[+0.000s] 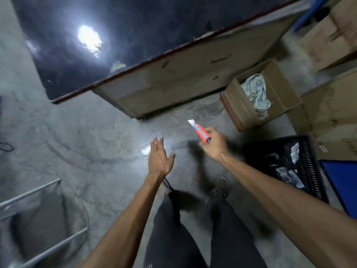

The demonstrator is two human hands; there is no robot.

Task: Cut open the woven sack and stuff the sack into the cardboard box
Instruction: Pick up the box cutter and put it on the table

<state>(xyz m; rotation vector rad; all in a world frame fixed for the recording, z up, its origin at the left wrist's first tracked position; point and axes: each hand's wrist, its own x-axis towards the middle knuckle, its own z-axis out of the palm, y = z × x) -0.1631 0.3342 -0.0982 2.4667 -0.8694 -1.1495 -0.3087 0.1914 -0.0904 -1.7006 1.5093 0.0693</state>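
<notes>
My right hand (pixel 214 144) grips orange plastic utility knife (pixel 201 132), blade out; left hand (pixel 160 161) spread, empty. Best retract blade, then push white woven sack (pixel 255 91) down into brown cardboard box (pixel 237 107) beyond right hand.

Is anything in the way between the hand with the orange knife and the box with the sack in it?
Nothing visible is. Only bare floor lies between the right hand, which holds the knife, and the open cardboard box. The woven sack sits inside the box, uncovered. The black crate stands off to the side.
</notes>
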